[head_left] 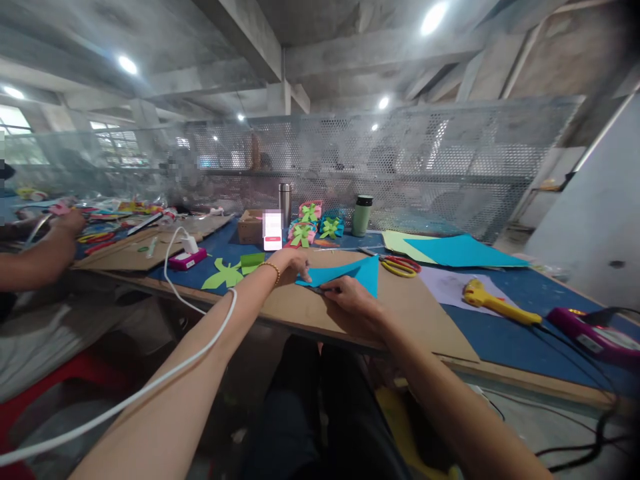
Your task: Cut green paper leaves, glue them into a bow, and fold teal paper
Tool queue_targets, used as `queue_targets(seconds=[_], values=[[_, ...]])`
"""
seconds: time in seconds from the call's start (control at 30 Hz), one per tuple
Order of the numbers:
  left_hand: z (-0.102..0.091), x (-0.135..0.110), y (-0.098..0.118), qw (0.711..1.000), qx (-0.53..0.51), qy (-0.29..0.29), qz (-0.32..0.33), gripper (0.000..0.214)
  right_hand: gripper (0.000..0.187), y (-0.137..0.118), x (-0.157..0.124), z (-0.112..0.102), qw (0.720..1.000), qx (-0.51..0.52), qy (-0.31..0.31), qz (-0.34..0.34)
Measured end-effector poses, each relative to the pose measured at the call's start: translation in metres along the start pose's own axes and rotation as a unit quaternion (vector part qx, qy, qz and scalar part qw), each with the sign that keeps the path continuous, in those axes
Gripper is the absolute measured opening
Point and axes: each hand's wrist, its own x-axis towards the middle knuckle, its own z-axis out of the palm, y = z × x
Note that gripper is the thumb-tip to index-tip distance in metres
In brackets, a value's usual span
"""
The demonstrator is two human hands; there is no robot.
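Note:
A folded blue paper triangle (356, 272) lies on a brown cardboard sheet (400, 313). My left hand (294, 262), with a gold bracelet at the wrist, presses its fingers down on the triangle's left tip. My right hand (350, 297) rests on the triangle's lower edge, its fingers closed on a thin dark tool that I cannot name. Red and yellow scissors (400, 265) lie just right of the paper.
A yellow glue gun (493, 300) and a purple one (587, 331) lie at the right. Blue and yellow sheets (450, 250), paper bows (313, 223), a phone (273, 230), bottles, green cut-outs (230, 272) and a white cable (175, 267) are about. Another person's arm (37, 257) is at the left.

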Motion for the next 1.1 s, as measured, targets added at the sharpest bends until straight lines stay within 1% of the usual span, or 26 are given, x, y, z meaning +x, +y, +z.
queue_targets(seconds=[0.1,0.2,0.37,0.57,0.83,1.1], values=[[-0.0004,0.0015,-0.0003,1.0,0.007,-0.029,-0.006,0.036,0.03,-0.0019,-0.0014,0.0011,1.0,-0.001,0.003,0.005],[-0.0005,0.003,0.0003,0.999,0.014,-0.036,-0.01,0.033,0.031,-0.0025,-0.0041,0.0025,1.0,-0.004,0.006,0.01],[-0.0004,0.0043,0.0016,0.999,0.02,-0.029,-0.008,0.028,0.035,-0.002,-0.0051,0.004,1.0,-0.01,0.007,0.021],[-0.0015,0.0064,0.0032,1.0,0.022,-0.021,-0.008,0.031,0.033,-0.0075,-0.003,0.004,1.0,-0.015,0.005,0.021],[-0.0015,0.0047,0.0047,0.999,0.03,-0.026,-0.005,0.032,0.032,-0.0086,-0.0094,0.0034,1.0,-0.014,0.008,0.013],[-0.0008,0.0091,0.0021,0.999,0.027,-0.021,-0.004,0.031,0.032,-0.0086,-0.0019,0.0084,1.0,-0.013,0.016,0.016]])
